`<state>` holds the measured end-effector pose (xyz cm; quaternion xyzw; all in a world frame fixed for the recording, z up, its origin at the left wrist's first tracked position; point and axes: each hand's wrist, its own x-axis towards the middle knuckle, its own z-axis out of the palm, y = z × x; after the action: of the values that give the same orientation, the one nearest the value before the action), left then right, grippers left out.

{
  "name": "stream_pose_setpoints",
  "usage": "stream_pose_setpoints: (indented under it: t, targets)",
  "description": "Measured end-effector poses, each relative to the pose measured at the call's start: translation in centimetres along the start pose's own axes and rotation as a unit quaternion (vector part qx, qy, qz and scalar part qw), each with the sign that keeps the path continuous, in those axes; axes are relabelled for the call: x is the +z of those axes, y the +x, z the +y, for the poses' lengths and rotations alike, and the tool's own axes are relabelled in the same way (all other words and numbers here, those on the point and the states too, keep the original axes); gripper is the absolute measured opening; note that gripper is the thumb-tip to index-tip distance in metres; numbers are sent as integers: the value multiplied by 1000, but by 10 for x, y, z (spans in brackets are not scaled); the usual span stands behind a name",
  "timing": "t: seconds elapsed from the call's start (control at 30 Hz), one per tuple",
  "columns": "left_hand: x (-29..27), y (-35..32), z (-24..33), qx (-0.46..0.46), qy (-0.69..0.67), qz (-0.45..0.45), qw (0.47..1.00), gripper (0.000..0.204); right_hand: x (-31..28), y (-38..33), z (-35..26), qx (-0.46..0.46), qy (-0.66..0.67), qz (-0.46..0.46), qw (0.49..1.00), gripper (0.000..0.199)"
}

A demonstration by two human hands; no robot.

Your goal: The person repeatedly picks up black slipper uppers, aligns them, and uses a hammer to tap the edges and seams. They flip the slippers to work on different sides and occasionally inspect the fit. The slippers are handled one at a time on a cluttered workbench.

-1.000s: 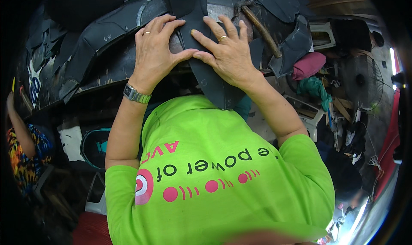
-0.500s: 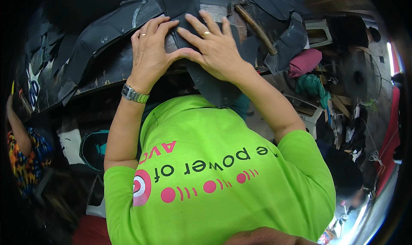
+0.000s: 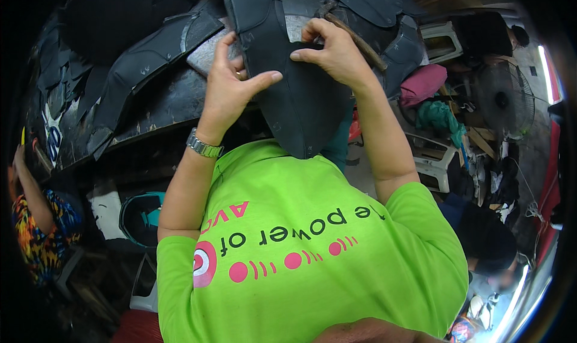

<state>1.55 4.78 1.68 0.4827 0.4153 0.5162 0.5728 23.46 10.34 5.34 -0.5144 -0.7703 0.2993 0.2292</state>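
A black, leather-like cut piece (image 3: 291, 99) with a seam down its middle hangs over the table's near edge, its pointed end against my green shirt. My left hand (image 3: 234, 81) is at the piece's left edge, thumb lying on top and fingers curled at the edge; the fingertips are partly hidden. On the other side, my right hand (image 3: 336, 51) pinches the piece between thumb and bent fingers. A wooden-handled hammer (image 3: 354, 39) lies just beyond my right hand. A metal plate (image 3: 207, 54) shows beside my left fingers.
More black cut pieces (image 3: 141, 57) cover the dark table (image 3: 174, 102), left and far right. Scissors (image 3: 53, 135) lie at its left end. A person in a colourful shirt (image 3: 45, 217) is at the left. At the right are a pink bundle (image 3: 424, 84), a fan (image 3: 505, 96) and white stools (image 3: 430, 162).
My hands have moved apart from lying flat with thumbs touching. My right hand now pinches the black piece, and more of the piece shows, nearer to me. The left fingers have curled.
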Motion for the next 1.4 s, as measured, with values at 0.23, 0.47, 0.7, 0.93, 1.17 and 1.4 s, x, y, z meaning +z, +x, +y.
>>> stream_pose_setpoints:
  t: [0.23, 0.47, 0.7, 0.93, 1.17, 1.4]
  targets:
    - [9, -13, 7, -127, -256, -78, 955, 29, -21, -20, -13, 33, 298, -86, 950, 47]
    - [10, -9, 7, -171, -315, -109, 927, 32, -20, -15, -3, -53, 392, -157, 905, 48]
    - [3, -7, 12, -188, -287, -124, 931, 33, -17, -14, -3, -2, 362, -163, 918, 34]
    - [-7, 4, 19, -173, -246, -109, 948, 30, -15, -12, -20, 24, 342, -146, 928, 20]
    - [-17, 6, 15, -144, -227, -125, 955, 31, -4, -17, -35, 39, 295, -108, 949, 15]
    - [-10, -1, 21, -26, -89, -7, 996, 56, -7, -14, -37, 60, 316, -107, 941, 20]
